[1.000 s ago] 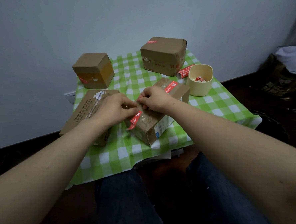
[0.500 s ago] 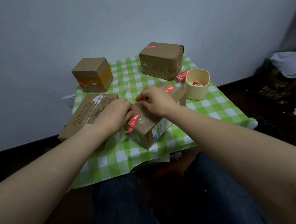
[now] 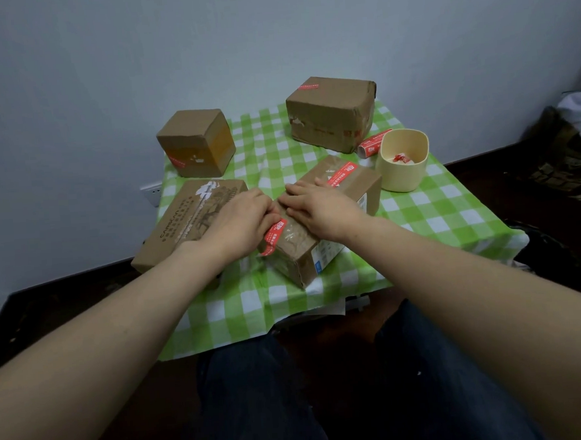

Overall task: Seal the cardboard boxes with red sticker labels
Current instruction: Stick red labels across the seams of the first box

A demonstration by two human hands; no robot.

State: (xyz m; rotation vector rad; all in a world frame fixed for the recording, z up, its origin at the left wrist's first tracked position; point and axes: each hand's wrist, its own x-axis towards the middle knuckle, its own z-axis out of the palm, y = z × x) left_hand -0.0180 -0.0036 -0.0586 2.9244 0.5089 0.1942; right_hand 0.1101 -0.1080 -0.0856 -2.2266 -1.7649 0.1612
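Box (image 3: 330,224) on table (image 3: 451,210). My right hand (image 3: 319,206) flat on box top, fingers straight, pressing. Red label (image 3: 273,234) crosses box's left top edge, lower end loose over box's side. My left hand (image 3: 238,223) nearer: bent fingers on label's upper end; pinching or pressing, can't tell.

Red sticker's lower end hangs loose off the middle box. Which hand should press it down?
Left, likely. The left hand touches the red sticker at the box's left edge, just above the loose end. The right hand lies flat on the middle box, steadying it.
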